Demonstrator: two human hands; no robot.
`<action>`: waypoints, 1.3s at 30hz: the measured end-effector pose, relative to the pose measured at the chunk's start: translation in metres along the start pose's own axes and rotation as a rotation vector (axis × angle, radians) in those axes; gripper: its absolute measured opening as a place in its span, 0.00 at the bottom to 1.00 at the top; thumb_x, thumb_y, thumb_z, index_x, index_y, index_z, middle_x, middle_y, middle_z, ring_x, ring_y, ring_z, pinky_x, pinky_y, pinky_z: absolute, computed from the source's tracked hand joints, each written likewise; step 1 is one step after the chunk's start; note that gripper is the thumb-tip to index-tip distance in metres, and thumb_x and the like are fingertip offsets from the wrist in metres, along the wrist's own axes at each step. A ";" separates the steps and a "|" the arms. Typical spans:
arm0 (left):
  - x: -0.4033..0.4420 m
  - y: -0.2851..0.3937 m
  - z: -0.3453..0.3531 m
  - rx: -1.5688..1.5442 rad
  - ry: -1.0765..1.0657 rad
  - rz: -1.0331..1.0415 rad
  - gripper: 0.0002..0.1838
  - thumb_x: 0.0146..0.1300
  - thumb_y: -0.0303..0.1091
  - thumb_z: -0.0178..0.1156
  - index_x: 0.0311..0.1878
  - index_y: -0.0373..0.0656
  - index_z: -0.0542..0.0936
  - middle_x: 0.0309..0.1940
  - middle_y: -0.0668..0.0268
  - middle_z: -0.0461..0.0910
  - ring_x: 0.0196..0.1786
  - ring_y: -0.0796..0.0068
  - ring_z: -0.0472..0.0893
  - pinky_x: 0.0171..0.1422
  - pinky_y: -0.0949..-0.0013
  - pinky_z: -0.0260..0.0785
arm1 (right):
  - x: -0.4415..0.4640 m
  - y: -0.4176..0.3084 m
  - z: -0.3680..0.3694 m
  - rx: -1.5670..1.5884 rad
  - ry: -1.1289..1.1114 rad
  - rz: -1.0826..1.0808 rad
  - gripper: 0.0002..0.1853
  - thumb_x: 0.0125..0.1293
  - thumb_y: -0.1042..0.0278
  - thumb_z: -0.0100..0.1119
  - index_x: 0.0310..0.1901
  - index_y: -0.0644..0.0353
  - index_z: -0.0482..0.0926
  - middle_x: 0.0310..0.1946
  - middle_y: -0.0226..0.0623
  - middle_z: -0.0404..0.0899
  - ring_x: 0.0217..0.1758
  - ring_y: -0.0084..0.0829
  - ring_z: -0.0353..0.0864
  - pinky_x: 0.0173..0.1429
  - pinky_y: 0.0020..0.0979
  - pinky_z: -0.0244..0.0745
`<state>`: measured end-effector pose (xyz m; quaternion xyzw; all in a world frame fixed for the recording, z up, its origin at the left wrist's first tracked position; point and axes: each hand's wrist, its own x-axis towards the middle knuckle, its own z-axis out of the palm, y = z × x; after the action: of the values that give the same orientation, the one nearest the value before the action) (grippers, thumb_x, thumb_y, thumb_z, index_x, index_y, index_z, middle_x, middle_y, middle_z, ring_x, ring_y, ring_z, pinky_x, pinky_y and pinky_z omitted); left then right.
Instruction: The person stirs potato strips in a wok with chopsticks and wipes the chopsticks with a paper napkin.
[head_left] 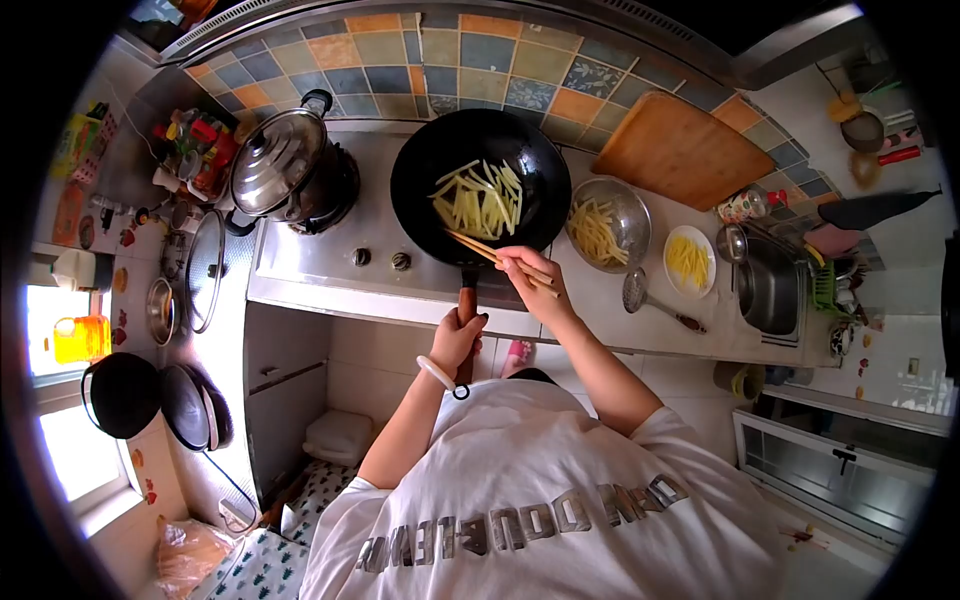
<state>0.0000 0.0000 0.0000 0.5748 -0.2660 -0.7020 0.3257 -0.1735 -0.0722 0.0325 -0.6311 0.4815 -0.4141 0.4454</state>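
Note:
A black wok [420, 170] sits on the right burner of the stove, with pale yellow-green strips [480, 200] of cut food lying in it. My left hand [455, 340] is wrapped round the wok's wooden handle [467, 300]. Chopsticks [488, 250] are gripped in my right hand [530, 285], over the near rim of the wok, their tips at the edge of the strips. To the right stands a metal bowl [632, 215] holding more pale strips [596, 228]. A slotted spoon [636, 292] lies on the counter beside it.
A lidded steel pot [285, 165] occupies the left burner. Right of the bowl are a white plate [709, 275] of yellow strips and the sink [768, 290]. A wooden cutting board [685, 150] leans on the tiles. A glass lid [206, 270] stands at the left.

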 end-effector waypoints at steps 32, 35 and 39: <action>0.018 0.000 0.004 -0.031 -0.094 -0.013 0.10 0.63 0.30 0.59 0.39 0.39 0.67 0.23 0.68 0.71 0.20 0.77 0.72 0.24 0.71 0.69 | 0.003 0.022 -0.025 -0.082 0.359 -0.062 0.09 0.71 0.67 0.52 0.45 0.63 0.77 0.34 0.43 0.82 0.39 0.33 0.85 0.41 0.28 0.77; 0.016 0.002 0.004 -0.051 -0.097 -0.012 0.10 0.63 0.30 0.59 0.39 0.39 0.67 0.23 0.67 0.71 0.20 0.77 0.72 0.25 0.71 0.69 | 0.003 0.020 -0.035 -0.098 0.324 -0.011 0.12 0.73 0.68 0.49 0.47 0.69 0.75 0.39 0.40 0.81 0.44 0.31 0.84 0.50 0.27 0.78; 0.017 0.000 0.004 -0.038 -0.088 -0.024 0.10 0.63 0.30 0.59 0.39 0.39 0.67 0.23 0.67 0.71 0.20 0.77 0.72 0.24 0.71 0.68 | 0.003 0.011 -0.041 -0.101 0.364 0.025 0.12 0.74 0.66 0.48 0.44 0.68 0.74 0.37 0.41 0.81 0.43 0.30 0.84 0.48 0.27 0.79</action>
<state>-0.0064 -0.0127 -0.0099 0.5403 -0.2597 -0.7354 0.3159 -0.2149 -0.0833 0.0328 -0.5614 0.5822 -0.4911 0.3236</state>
